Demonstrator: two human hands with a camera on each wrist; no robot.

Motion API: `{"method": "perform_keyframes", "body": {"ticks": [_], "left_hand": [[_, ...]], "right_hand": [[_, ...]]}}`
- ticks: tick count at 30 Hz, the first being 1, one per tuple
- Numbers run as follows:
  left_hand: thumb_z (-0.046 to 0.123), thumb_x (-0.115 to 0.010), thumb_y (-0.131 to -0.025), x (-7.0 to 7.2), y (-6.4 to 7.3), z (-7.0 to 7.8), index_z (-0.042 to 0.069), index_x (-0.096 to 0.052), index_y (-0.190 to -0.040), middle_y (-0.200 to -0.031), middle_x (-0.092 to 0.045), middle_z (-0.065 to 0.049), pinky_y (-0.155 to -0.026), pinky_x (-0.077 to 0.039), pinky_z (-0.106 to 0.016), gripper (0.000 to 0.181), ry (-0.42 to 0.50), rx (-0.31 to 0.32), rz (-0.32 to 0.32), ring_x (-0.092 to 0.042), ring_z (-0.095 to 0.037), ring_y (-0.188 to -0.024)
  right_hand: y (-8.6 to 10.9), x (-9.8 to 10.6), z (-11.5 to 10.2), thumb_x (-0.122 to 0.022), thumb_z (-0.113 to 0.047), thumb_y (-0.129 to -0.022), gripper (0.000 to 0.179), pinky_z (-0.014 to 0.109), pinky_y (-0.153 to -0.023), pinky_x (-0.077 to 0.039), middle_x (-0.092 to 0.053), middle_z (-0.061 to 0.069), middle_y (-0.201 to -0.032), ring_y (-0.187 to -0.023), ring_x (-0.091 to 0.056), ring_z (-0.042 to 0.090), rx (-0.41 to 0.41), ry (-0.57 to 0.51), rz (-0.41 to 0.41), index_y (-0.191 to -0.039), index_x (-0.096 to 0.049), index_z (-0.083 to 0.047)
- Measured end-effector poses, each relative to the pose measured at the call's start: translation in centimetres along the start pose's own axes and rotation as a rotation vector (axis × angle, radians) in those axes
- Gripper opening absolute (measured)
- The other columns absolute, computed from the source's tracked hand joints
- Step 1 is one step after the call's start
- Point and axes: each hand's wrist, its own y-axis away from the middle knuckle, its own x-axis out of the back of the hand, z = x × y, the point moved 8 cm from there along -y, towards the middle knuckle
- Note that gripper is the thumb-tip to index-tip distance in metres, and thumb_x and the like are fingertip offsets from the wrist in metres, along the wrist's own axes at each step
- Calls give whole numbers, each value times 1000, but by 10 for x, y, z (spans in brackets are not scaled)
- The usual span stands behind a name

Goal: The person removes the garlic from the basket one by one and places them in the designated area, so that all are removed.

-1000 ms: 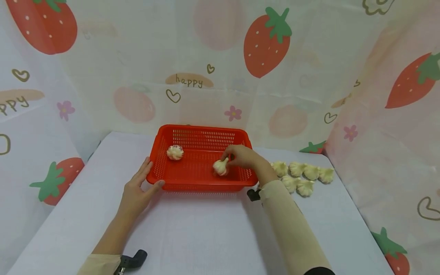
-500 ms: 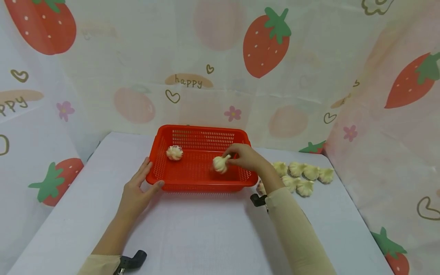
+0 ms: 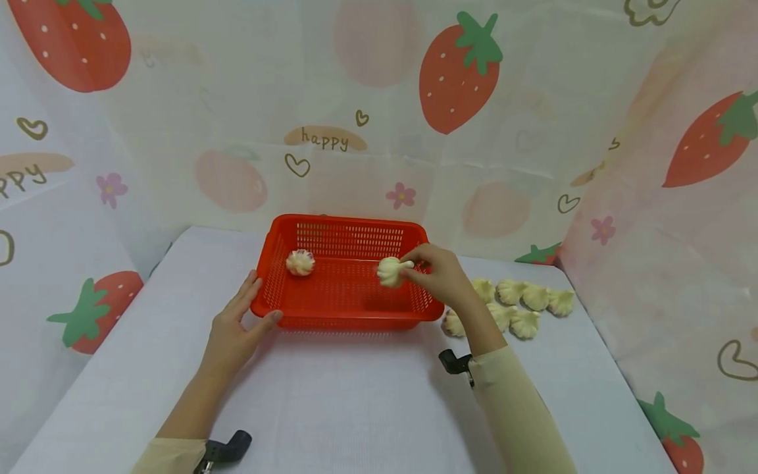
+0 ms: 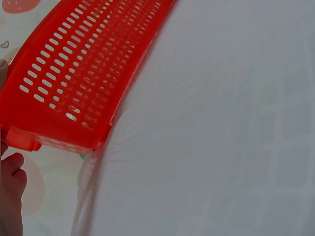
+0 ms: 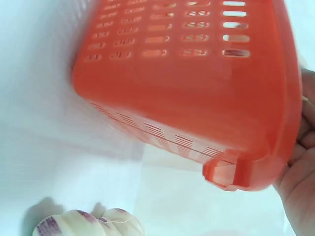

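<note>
A red plastic basket [image 3: 331, 303] with slotted walls stands on the white table. My left hand [image 3: 232, 336] holds its front left corner, thumb at the front rim and fingers along the left side. In the left wrist view, only parts of the left hand [image 4: 11, 187] show beside the basket [image 4: 54, 118]. My right hand [image 3: 439, 273] pinches a garlic bulb [image 3: 389, 272] by its stem, above the basket's right half. Another garlic bulb [image 3: 301, 263] lies in the basket's left part. The right wrist view shows the right hand [image 5: 301, 182] partly hidden behind the basket wall [image 5: 187, 83].
Several garlic bulbs [image 3: 524, 324] lie in two rough rows on the table, right of the basket. Purple-streaked garlic [image 5: 81, 223] shows low in the right wrist view. A strawberry-print cloth [image 3: 367, 79] hangs behind the table [image 3: 355, 408] and at its sides.
My right hand has raised the pinched garlic bulb off the basket floor and shifted it slightly right, its stem tipping sideways. My left hand and the basket have stayed put.
</note>
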Motion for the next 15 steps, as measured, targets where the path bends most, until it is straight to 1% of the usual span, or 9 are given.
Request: {"method": "perform_keyframes", "body": {"ticks": [5, 8, 11, 13, 15], "left_hand": [[38, -80, -90, 1, 1, -1, 18, -41, -158, -166, -34, 5, -105, -26, -2, 80, 2, -5, 2, -35, -22, -153], [38, -79, -90, 0, 1, -2, 19, -41, -158, -166, -34, 6, -104, -26, -1, 80, 8, -4, 0, -35, -22, -153], [39, -79, -90, -1, 1, -3, 20, -41, -158, -166, -34, 7, -105, -26, -2, 80, 12, -2, -3, -34, -21, -153], [40, -79, -91, -1, 1, -3, 20, -40, -158, -166, -33, 7, -107, -27, -5, 80, 8, 1, -5, -34, -21, -153], [41, -78, -91, 0, 0, -3, 21, -40, -158, -166, -33, 8, -110, -31, -11, 80, 1, 4, -5, -34, -21, -153]], "right_hand": [[10, 9, -4, -80, -23, -91, 18, 37, -83, -59, -71, -1, -103, -93, -64, 17, -6, -18, 66, -106, -76, -14], [16, 13, -6, -80, -22, -91, 18, 39, -82, -60, -70, -1, -102, -90, -64, 17, -5, -31, 100, -106, -75, -14], [22, 18, -9, -81, -20, -90, 18, 41, -81, -60, -70, -1, -101, -88, -64, 18, 13, -53, 139, -106, -75, -14], [26, 21, -11, -81, -18, -90, 18, 43, -81, -60, -71, -1, -100, -88, -64, 19, 35, -66, 167, -105, -75, -13], [30, 24, -13, -82, -17, -89, 18, 44, -81, -60, -71, 0, -99, -89, -65, 20, 62, -70, 197, -105, -75, -13]]}}
